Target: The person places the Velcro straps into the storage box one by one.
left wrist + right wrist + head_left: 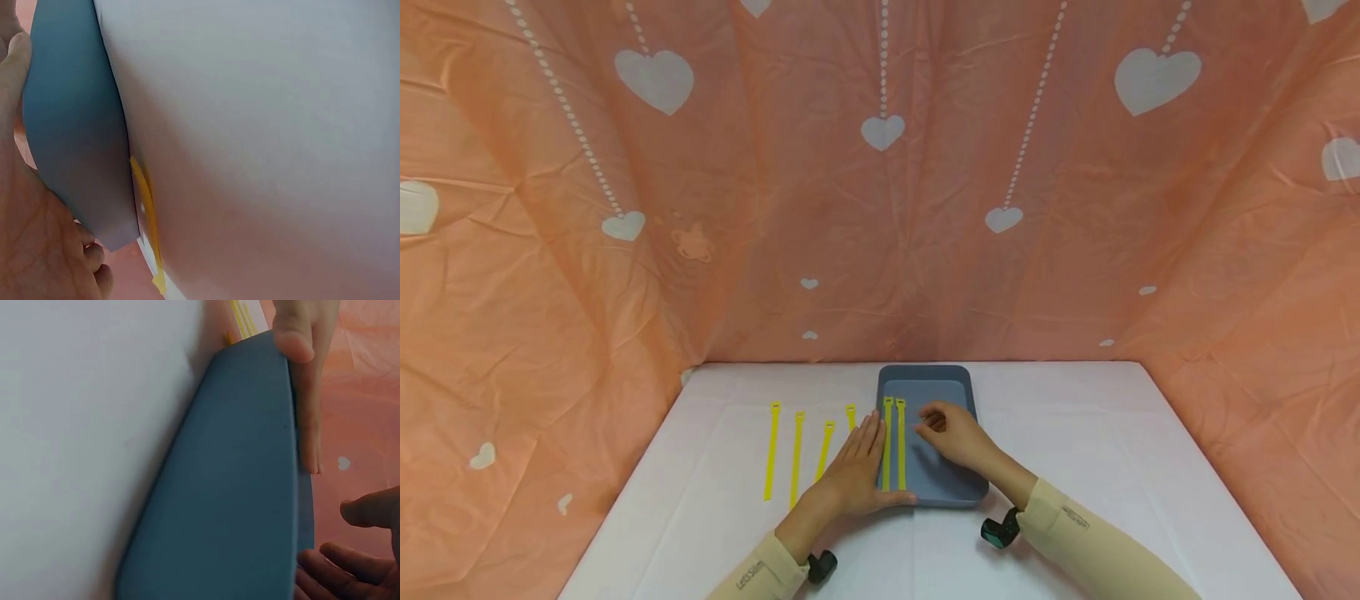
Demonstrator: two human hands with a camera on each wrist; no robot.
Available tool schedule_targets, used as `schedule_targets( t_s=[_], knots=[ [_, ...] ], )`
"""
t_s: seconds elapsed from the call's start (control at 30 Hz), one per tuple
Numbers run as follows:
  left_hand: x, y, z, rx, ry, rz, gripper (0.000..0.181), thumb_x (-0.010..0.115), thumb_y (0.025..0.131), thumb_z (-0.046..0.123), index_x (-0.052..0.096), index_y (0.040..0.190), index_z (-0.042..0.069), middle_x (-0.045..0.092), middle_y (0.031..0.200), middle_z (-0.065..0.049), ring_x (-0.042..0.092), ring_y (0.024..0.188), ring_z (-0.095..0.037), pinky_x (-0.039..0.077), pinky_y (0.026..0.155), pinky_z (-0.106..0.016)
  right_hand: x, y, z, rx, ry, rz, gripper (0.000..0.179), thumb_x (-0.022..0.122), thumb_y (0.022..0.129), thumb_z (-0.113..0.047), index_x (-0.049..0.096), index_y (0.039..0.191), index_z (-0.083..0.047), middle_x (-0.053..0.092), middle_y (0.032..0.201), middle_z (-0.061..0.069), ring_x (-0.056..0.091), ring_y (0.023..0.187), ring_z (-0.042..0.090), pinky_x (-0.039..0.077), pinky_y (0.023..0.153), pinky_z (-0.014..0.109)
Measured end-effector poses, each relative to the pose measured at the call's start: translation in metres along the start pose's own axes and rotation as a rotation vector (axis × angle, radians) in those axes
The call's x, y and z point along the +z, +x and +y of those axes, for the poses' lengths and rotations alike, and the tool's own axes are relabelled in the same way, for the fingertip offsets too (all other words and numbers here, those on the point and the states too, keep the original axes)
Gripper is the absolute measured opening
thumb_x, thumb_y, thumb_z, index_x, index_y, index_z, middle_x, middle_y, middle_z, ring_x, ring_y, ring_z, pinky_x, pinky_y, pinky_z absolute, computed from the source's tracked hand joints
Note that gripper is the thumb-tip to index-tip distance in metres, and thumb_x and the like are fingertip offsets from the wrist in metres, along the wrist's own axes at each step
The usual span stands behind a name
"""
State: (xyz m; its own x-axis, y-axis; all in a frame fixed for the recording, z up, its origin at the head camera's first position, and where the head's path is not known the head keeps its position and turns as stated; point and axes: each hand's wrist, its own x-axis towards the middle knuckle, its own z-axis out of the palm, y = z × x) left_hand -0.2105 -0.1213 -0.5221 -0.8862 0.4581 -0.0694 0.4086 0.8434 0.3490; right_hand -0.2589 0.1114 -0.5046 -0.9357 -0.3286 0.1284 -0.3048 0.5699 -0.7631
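A blue-grey tray [943,492] lies on the table, and two yellow cable ties [902,446] lie side by side along its left part. My left hand [853,479] rests at the tray's left side, fingers straight, thumb spread along the near edge. Over the tray's right half is my right hand [953,433], its fingers loosely bent. In the right wrist view, a gap separates that hand's thumb and fingers, with nothing seen between them. Left of the tray, several more yellow cable ties [772,450] lie on the cloth; my left hand partly covers the nearest ones.
White cloth [1075,450] covers the table. Pink fabric [880,317] with white hearts hangs behind it and at both sides. A dark wrist camera [1000,530] is strapped to the right wrist, another [822,567] to the left.
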Motion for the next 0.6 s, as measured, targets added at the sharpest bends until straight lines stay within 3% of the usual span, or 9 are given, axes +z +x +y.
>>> schedule_targets(
  t_s=[0.27,0.6],
  knots=[
    [-0.003,0.000,0.004,-0.020,0.014,-0.007,0.134,0.065,0.085,0.087,0.009,0.171,-0.001,-0.001,0.180,-0.017,0.001,0.167,-0.032,0.012,0.134,-0.051,-0.005,-0.016,0.003,-0.061,-0.117,0.091,0.037,0.078,0.101,-0.020,0.070,0.132,-0.001,0.074,0.127,0.015,0.069,0.122,0.035,0.054,0.105,0.056],
    [-0.004,-0.001,0.005,-0.018,0.023,-0.001,0.135,0.066,0.085,0.086,0.010,0.170,-0.002,0.000,0.180,-0.019,0.004,0.167,-0.035,0.014,0.134,-0.052,-0.016,-0.038,0.009,-0.059,-0.246,0.080,0.061,0.075,0.103,-0.034,0.058,0.150,0.001,0.060,0.150,0.023,0.054,0.142,0.043,0.045,0.116,0.062]
  ],
)
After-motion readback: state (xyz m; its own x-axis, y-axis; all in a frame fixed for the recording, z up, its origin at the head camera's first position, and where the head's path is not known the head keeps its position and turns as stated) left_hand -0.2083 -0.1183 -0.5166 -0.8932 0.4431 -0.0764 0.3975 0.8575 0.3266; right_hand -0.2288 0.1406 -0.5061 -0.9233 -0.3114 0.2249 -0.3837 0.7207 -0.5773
